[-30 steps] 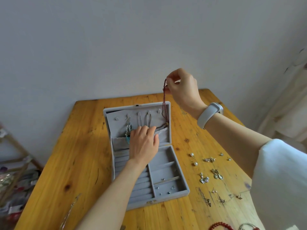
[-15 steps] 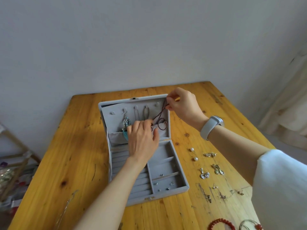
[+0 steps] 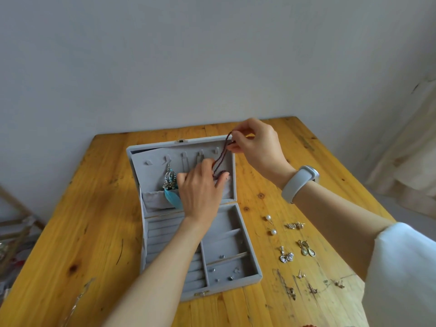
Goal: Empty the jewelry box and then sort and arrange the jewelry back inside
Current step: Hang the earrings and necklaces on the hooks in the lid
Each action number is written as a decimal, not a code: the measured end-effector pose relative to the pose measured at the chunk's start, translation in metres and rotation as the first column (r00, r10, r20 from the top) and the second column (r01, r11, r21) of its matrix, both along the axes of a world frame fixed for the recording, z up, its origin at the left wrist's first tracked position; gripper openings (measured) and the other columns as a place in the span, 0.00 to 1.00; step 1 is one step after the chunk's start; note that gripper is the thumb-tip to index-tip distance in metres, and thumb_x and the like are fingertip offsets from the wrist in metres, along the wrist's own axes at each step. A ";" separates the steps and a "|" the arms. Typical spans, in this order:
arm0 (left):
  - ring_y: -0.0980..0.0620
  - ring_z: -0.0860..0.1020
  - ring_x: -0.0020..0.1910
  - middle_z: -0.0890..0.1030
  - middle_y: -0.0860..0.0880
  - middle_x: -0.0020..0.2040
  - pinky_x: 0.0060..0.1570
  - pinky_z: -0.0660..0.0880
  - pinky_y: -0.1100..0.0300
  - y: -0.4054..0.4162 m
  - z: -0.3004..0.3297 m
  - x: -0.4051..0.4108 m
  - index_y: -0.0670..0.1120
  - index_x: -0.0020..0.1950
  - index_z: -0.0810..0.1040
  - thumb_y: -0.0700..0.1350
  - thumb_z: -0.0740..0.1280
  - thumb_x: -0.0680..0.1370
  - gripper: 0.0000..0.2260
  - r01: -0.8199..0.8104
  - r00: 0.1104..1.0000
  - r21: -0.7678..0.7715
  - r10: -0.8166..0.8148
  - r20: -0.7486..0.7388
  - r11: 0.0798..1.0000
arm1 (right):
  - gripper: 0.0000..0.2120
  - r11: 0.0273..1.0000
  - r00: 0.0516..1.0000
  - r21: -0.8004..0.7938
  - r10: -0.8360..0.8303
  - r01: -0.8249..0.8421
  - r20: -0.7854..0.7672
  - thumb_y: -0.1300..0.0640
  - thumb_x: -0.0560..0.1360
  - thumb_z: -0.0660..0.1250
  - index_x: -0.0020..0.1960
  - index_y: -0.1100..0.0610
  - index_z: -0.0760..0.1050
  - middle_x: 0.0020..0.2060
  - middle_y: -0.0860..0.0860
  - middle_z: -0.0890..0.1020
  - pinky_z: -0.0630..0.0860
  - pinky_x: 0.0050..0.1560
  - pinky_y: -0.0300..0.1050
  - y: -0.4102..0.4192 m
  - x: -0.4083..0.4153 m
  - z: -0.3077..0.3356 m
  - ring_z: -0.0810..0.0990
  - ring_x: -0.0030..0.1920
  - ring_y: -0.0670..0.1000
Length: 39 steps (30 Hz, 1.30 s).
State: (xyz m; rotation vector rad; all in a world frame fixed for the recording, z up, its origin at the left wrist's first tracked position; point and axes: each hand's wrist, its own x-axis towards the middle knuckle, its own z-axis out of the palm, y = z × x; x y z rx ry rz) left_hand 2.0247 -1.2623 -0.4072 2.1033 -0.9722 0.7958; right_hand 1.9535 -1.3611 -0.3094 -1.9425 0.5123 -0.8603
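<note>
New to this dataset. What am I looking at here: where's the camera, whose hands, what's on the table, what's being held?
There is no robot: a person works with bare hands, and one wide-angle camera on their head looks forward and down, so the arms enter from the bottom.

The open grey jewelry box sits on a wooden table, lid tilted back. The right hand, with a grey wristband, pinches the top of a dark beaded necklace near the lid's right hook. The left hand rests against the lid's pocket, at the necklace's lower end; whether it grips the beads is unclear.

A feather earring hangs inside the lid. Pearl studs and drop earrings lie on the table to the box's right.
</note>
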 end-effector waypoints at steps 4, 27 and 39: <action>0.46 0.78 0.33 0.80 0.47 0.38 0.38 0.64 0.57 0.002 -0.002 0.005 0.45 0.51 0.68 0.42 0.73 0.69 0.17 0.025 0.998 -0.012 -0.024 0.052 1.000 | 0.03 0.998 0.998 0.027 -0.057 0.056 0.014 0.63 0.75 0.61 0.45 0.58 0.73 0.44 0.55 0.79 0.81 0.42 0.44 -0.006 -0.002 -0.009 0.83 0.37 0.49; 0.44 0.75 0.39 0.79 0.49 0.35 0.42 0.60 0.53 0.015 -0.016 0.004 0.44 0.49 0.79 0.47 0.60 0.76 0.10 -0.036 0.971 0.170 -0.005 0.239 0.985 | 0.04 0.908 0.994 -0.407 -0.105 0.100 0.011 0.65 0.74 0.62 0.48 0.61 0.74 0.41 0.52 0.78 0.77 0.41 0.54 0.007 0.013 -0.046 0.77 0.42 0.54; 0.46 0.75 0.40 0.79 0.49 0.37 0.45 0.61 0.53 0.023 -0.029 0.003 0.47 0.45 0.82 0.40 0.70 0.71 0.05 0.007 0.961 0.081 -0.029 0.276 0.997 | 0.04 0.649 0.934 -0.676 -0.301 0.349 0.193 0.59 0.70 0.67 0.39 0.59 0.77 0.37 0.54 0.78 0.61 0.25 0.39 0.006 0.031 -0.058 0.77 0.38 0.55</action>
